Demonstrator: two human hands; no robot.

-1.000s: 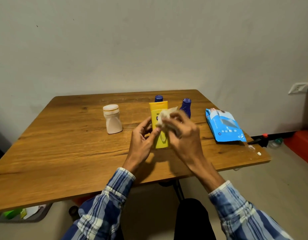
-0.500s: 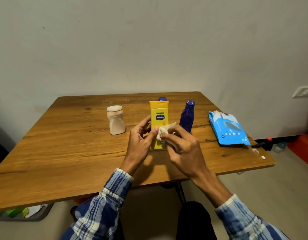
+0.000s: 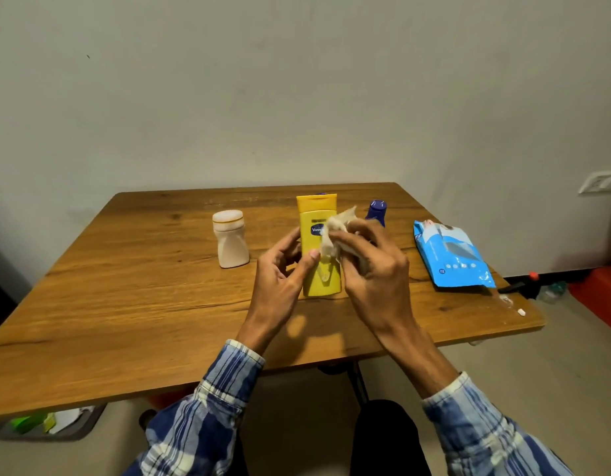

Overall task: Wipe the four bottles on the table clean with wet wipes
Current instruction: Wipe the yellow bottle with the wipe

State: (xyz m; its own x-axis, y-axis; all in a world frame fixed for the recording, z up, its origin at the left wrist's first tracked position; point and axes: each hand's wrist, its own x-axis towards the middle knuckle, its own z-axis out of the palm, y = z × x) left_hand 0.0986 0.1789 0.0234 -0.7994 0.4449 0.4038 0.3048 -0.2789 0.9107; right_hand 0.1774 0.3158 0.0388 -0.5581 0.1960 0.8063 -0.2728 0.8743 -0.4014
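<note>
A tall yellow lotion bottle (image 3: 317, 218) stands upright at the middle of the wooden table (image 3: 142, 304). My left hand (image 3: 283, 276) holds its left side, thumb across the front. My right hand (image 3: 372, 269) grips a crumpled white wet wipe (image 3: 335, 231) and presses it against the bottle's front at label height. A white squat bottle (image 3: 230, 238) stands to the left. A dark blue bottle (image 3: 376, 211) stands behind my right hand, mostly hidden. Only the blue cap tip of another bottle (image 3: 321, 194) peeks over the yellow one.
A blue wet-wipe pack (image 3: 451, 259) lies flat on the table's right side, with small white scraps (image 3: 521, 312) near the right corner. On the floor at right are a red object (image 3: 602, 293) and a small bottle. A tray of items sits under the table's left edge.
My right hand has moved the wipe up the front of the yellow bottle from its lower part to the label. My left hand keeps its hold on the bottle.
</note>
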